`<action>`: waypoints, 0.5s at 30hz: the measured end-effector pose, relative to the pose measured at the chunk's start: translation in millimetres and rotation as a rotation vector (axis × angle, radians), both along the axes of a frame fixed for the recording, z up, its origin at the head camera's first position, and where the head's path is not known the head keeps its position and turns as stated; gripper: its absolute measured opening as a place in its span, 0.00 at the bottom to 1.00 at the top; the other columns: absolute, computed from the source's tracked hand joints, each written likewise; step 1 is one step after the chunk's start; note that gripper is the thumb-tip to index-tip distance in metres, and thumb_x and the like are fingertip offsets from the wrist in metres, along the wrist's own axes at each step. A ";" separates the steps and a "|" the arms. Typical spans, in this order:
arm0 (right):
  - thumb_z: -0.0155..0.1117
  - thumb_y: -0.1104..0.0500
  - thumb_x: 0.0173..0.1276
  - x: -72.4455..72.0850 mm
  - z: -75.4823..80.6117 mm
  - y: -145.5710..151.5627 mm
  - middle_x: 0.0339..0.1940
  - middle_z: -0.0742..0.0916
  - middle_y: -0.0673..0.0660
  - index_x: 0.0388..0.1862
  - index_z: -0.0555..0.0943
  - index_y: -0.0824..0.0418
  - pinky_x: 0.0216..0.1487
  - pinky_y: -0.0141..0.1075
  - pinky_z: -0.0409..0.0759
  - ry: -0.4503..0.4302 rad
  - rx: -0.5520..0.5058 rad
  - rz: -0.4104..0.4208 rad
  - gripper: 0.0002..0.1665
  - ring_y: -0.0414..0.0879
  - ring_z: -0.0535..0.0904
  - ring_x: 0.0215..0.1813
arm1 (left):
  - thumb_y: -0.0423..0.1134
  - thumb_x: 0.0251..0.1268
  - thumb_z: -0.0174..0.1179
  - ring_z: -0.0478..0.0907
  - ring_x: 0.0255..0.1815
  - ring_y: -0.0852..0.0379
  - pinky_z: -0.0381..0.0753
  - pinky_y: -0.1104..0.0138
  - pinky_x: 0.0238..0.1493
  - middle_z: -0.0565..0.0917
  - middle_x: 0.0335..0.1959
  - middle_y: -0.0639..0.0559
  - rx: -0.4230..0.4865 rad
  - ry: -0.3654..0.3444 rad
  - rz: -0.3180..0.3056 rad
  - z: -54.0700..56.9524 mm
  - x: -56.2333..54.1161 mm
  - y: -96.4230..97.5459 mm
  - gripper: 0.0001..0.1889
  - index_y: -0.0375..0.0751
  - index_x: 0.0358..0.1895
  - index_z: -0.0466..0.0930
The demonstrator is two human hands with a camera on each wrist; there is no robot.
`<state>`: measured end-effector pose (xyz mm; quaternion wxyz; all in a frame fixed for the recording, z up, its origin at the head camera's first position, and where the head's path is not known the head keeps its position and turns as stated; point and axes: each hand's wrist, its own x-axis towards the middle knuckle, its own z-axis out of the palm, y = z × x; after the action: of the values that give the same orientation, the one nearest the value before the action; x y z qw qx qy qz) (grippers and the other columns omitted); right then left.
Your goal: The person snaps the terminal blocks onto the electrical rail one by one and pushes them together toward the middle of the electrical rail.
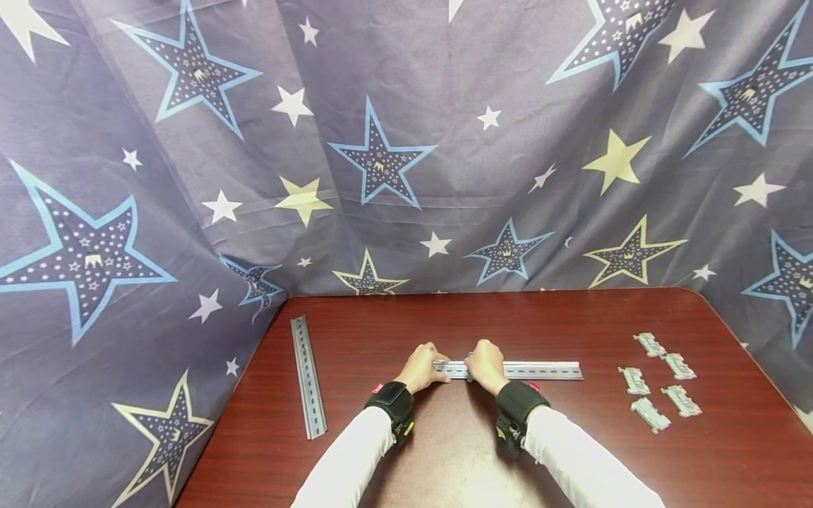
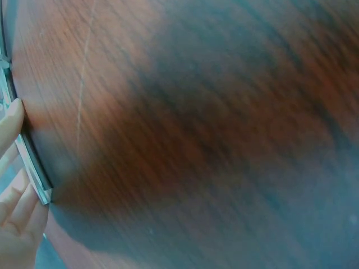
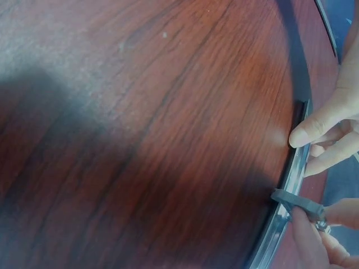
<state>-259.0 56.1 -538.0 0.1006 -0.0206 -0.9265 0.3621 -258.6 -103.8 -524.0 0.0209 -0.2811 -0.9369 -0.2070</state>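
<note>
In the head view we see both hands at the left end of a metal rail (image 1: 511, 370) that lies across the middle of the red-brown table (image 1: 571, 317). The left hand (image 1: 423, 367) curls around the rail's end, and the right hand (image 1: 485, 365) grips it just beside. A second rail (image 1: 308, 376) lies well apart at the left, and five small grey clips (image 1: 660, 384) wait at the right.

In the left wrist view, the fingers (image 2: 12, 120) press the rail (image 2: 31, 162) at its end.

In the right wrist view, the right hand (image 3: 314, 227) pinches a small grey clip (image 3: 297, 203) against the rail (image 3: 286, 207), while the fingers (image 3: 311, 131) of the other hand hold the rail's edge.

We judge that the clip could sit crooked or slip off if the rail slides on the smooth table
</note>
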 end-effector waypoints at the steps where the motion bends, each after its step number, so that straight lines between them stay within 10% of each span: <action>1: 0.61 0.64 0.42 0.5 0.8 -1.1 0.11 0.77 0.55 0.08 0.71 0.60 0.26 0.45 0.73 0.006 0.003 0.000 0.10 0.53 0.76 0.21 | 0.39 0.33 0.72 0.71 0.32 0.53 0.69 0.68 0.33 0.76 0.28 0.47 0.006 -0.011 0.003 0.6 0.0 0.0 0.17 0.42 0.34 0.85; 15: 0.63 0.68 0.41 15.6 31.4 -11.1 0.15 0.80 0.58 0.12 0.75 0.65 0.30 0.45 0.75 -0.054 0.082 -0.006 0.06 0.56 0.79 0.27 | 0.40 0.33 0.72 0.70 0.31 0.54 0.69 0.68 0.32 0.76 0.28 0.48 0.013 -0.020 0.003 -3.4 1.0 0.3 0.16 0.42 0.33 0.85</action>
<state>-243.4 45.0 -506.5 0.0775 -0.0290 -0.9428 0.3229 -257.6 -103.6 -527.4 0.0135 -0.2773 -0.9361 -0.2161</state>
